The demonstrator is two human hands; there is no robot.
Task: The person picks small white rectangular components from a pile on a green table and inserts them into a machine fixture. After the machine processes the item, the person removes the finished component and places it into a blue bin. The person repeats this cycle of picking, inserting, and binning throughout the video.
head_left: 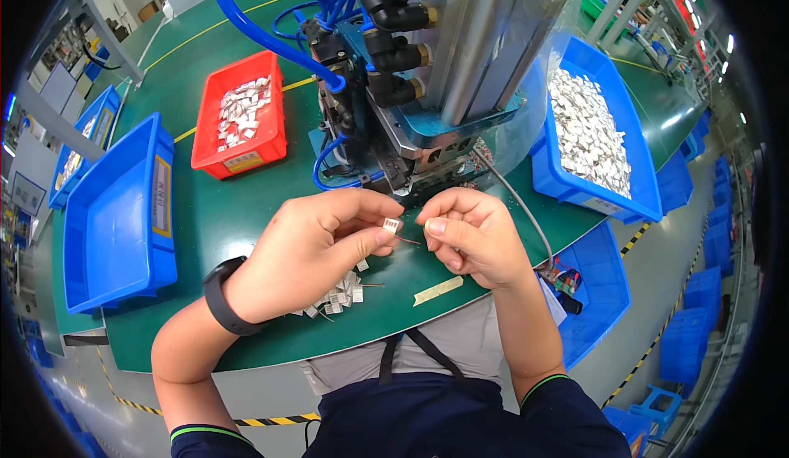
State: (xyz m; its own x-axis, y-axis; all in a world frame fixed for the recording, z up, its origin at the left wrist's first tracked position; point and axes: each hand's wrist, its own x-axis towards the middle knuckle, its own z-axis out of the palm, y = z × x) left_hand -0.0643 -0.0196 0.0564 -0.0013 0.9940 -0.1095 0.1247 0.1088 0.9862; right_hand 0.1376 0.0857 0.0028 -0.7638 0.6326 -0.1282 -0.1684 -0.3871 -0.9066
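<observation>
One small block (391, 225) — white, dark-marked, squarish

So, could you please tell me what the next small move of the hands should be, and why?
I would probably bring the right hand slightly left to take the free end of the thin lead: the left hand pinches the small white piece, the lead points toward the right hand, and its tip appears unheld.
</observation>
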